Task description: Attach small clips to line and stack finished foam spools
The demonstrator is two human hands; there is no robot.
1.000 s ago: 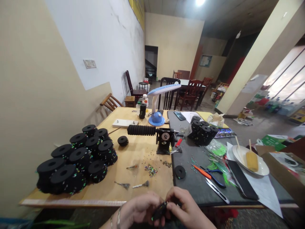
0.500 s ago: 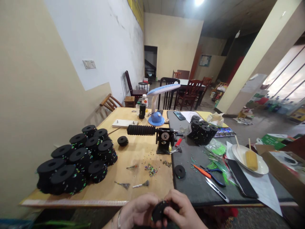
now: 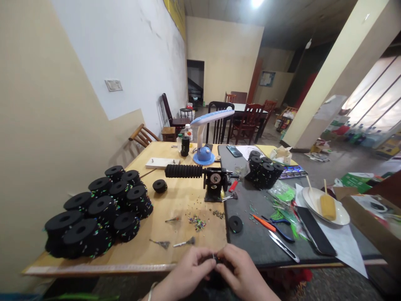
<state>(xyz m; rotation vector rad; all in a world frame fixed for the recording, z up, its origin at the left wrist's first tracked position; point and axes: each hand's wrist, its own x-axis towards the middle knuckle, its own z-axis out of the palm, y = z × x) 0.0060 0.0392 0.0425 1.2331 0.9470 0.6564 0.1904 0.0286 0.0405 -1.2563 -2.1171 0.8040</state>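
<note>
A person's left hand and right hand meet at the near edge of a wooden table, fingertips and thumbs pinched together on a dark piece between them. Beyond, two dark-tufted sticks lie on the bare wood near a scatter of bright beads, while stacks of black foam rings, flecked with color, crowd the left side. To the right, a gray mat holds tweezers, pliers and a single black ring; a white plate bears a yellow food piece on a stick. Farther back stand a small black winding device and a blue-and-white desk lamp. Behind the table, wooden chairs surround a second table in a room with a pale far wall and a slanting pillar. The dark piece itself is mostly hidden by the fingers, its shape unclear, with a thin pale tip showing above it.
</note>
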